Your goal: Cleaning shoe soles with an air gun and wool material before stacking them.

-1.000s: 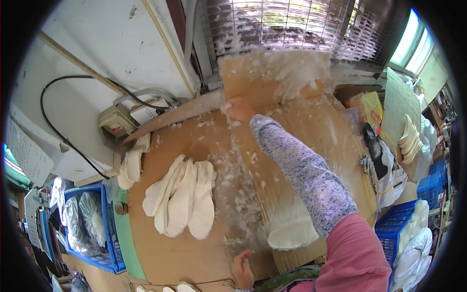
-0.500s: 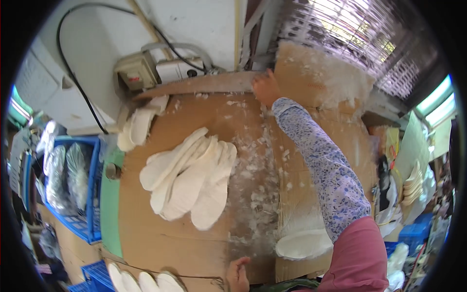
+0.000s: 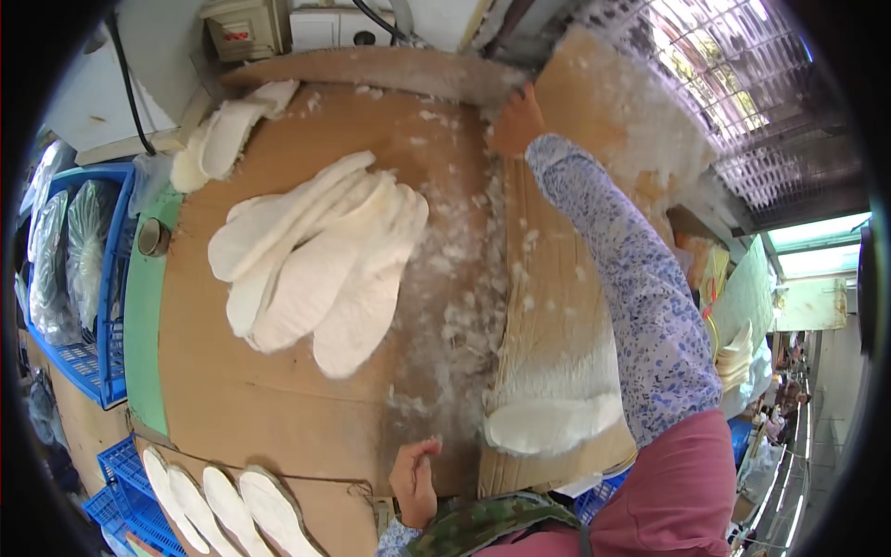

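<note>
My right hand (image 3: 518,125) is stretched to the far edge of the cardboard-covered table (image 3: 260,399), at the end of an upright cardboard strip (image 3: 371,72). Its fingers are blurred, and I cannot tell whether they hold anything. Low in the middle, my left hand (image 3: 415,481) hovers at the near edge, fingers loosely bent and nothing visible in them. A fanned pile of white, fluffy insole-shaped pads (image 3: 316,265) lies left of centre. One more white pad (image 3: 552,424) rests under my right forearm. Loose white lint (image 3: 455,316) is scattered between the pile and that pad.
More white pads lie at the far left (image 3: 227,139) and in a row (image 3: 227,501) at the near left. A blue crate (image 3: 116,306) with plastic-wrapped goods stands left, beside a small round tin (image 3: 153,238). A dusty grille (image 3: 724,74) borders the far right.
The view has shifted, so the table things appear lower-left to upper-left of before. My right hand stays at the far edge; more of my left hand shows at the near edge.
</note>
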The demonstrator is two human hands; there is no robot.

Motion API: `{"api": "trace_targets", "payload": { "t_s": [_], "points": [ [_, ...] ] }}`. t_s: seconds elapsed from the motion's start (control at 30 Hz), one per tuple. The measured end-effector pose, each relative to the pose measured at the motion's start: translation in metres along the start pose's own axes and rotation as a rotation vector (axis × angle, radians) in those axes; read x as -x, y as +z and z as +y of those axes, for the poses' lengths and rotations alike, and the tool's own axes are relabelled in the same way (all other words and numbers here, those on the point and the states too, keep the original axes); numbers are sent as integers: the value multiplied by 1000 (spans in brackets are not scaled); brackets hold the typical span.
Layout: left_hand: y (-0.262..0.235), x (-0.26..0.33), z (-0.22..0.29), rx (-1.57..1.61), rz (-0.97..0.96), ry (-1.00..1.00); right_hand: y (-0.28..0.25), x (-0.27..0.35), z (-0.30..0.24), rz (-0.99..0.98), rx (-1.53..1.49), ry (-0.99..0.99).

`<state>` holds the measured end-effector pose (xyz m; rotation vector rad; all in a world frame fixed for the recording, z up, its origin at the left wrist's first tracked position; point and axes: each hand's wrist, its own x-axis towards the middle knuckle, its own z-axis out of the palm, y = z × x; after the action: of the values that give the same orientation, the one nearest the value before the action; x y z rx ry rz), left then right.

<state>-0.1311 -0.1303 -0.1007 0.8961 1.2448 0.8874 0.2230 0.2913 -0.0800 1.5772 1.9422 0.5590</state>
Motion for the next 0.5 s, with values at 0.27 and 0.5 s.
{"api": "trace_targets", "payload": {
  "t_s": [0.27,0.5],
  "points": [
    [16,0,6,-2,-78,27,12,25,-18,239,-272,-183],
    [22,-26,28,-220,-178,166,13,62,-51,-225,-196,-344]
  ]
}}
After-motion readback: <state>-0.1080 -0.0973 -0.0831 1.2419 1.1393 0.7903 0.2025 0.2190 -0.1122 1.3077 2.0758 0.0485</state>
